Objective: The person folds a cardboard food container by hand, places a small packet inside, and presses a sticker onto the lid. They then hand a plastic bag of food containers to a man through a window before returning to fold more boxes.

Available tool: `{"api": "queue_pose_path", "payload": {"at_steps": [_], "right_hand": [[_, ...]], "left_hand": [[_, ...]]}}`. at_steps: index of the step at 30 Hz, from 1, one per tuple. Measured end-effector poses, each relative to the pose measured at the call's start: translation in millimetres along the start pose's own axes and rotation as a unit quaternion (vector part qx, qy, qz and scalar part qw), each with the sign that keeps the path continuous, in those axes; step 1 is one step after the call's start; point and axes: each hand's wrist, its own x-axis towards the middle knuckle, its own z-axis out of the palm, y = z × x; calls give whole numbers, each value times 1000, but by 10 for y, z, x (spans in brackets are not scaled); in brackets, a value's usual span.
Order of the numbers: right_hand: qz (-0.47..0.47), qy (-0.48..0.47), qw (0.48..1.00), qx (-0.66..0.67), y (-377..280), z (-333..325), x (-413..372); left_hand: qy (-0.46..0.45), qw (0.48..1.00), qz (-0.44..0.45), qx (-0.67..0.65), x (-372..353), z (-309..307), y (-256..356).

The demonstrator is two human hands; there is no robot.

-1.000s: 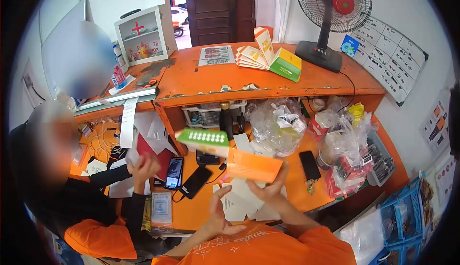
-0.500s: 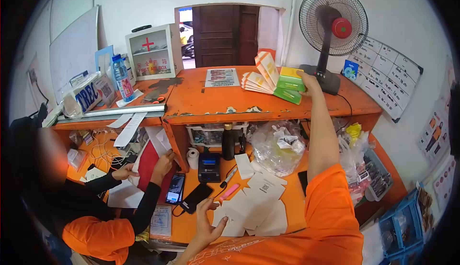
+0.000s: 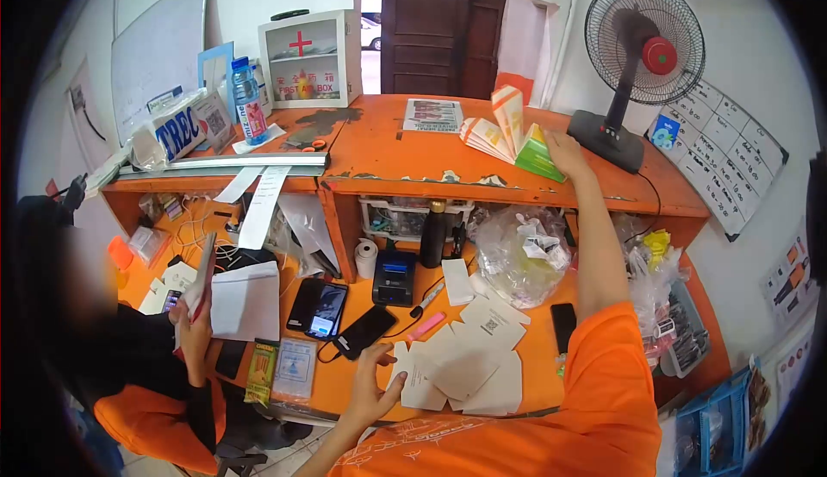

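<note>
On the orange counter's upper shelf, my right hand point(image 3: 567, 155) holds the right end of some green and yellow folded leaflets point(image 3: 539, 156). Fanned white and orange leaflets point(image 3: 489, 139) stand just left of them. Down at the lower desk, my left hand point(image 3: 374, 382) has its fingers apart with nothing in them, beside the left edge of several overlapping white cards point(image 3: 465, 361). A pink marker point(image 3: 426, 325) and a black phone point(image 3: 365, 331) lie beyond its fingertips.
A co-worker at the left holds a red-and-white folder point(image 3: 200, 283). A card terminal point(image 3: 394, 277), a paper roll point(image 3: 366, 258), a dark bottle point(image 3: 433, 236) and a plastic bag point(image 3: 521, 257) stand at the back. The fan point(image 3: 644, 42) is at the upper right.
The view has shifted left. The green and yellow leaflets are lower and turned in my right hand. The co-worker has lifted the red folder away to the left, and a white paper stack now shows.
</note>
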Motion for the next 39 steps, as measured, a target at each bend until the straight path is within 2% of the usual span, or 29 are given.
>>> {"api": "queue_pose_path", "payload": {"at_steps": [3, 5, 6, 8, 9, 11, 14, 18, 20, 22, 24, 25, 26, 27, 29, 30, 31, 32, 33, 34, 35, 37, 38, 39], "right_hand": [[-3, -21, 999, -46, -135, -143, -42], [15, -120, 984, -134, -418, -312, -17], [15, -119, 984, -132, -474, -266, -50], [24, -57, 991, -115, -566, -111, -192], [19, -58, 992, -115, -583, -47, -247], [-30, 52, 976, -211, -568, 62, -334], [-93, 83, 959, -255, -394, 56, -277], [-69, 82, 979, -172, -388, 126, -349], [-40, 65, 971, -226, -357, 179, -319], [-59, 102, 979, -167, -130, 303, -207], [-53, 73, 978, -187, -216, 106, -302], [-127, 190, 956, -183, -338, -34, -498], [-204, 311, 913, -170, -495, -76, -681], [-208, 301, 916, -167, -632, 16, -917], [-198, 308, 927, 85, -957, 106, -1551], [-190, 231, 945, 132, -1146, 166, -1958], [-148, 109, 948, 259, -1119, 518, -2308], [-97, 30, 966, 238, -997, 978, -2702], [-160, -42, 963, 213, -1119, 1080, -3032], [-98, -160, 954, 233, -1076, 1406, -3375], [-57, -189, 934, 297, -1096, 1632, -3716], [-59, -256, 955, 134, -1220, 1791, -4145], [-58, -253, 957, 132, -1225, 1838, -4225], [-59, -212, 966, 138, -1232, 1860, -4261]], "left_hand": [[-30, 999, -11, -3, -4, 2, 40], [-37, 999, -5, -15, 7, 19, 87], [-37, 999, -5, -14, 6, 19, 75], [-59, 998, -20, -12, -19, 21, 48], [-50, 999, -19, -9, -31, 20, 51], [-58, 998, -23, -13, -54, 11, 41], [-72, 997, -24, -13, -46, 6, 73], [-95, 995, -28, -16, -67, -17, 59], [-89, 996, -22, 7, -93, 7, -10], [-115, 992, -2, 59, -159, 3, -237], [-209, 968, -110, 82, -37, -78, -209], [-202, 967, -100, 117, -122, -53, -393], [-228, 951, -120, 169, -188, -70, -556], [-254, 936, -145, 194, -244, -94, -668], [-273, 920, -176, 220, -360, -35, -937], [-284, 911, -196, 226, -445, 52, -1150], [-297, 902, -215, 231, -489, 108, -1254], [-297, 901, -219, 229, -489, 179, -1222], [-301, 884, -236, 269, -480, 305, -1157], [-304, 865, -251, 310, -473, 408, -1102], [-340, 848, -282, 294, -478, 497, -1137], [-345, 839, -271, 321, -481, 548, -1109], [-350, 830, -260, 348, -486, 569, -1094], [-314, 851, -245, 342, -507, 552, -1087]]}}
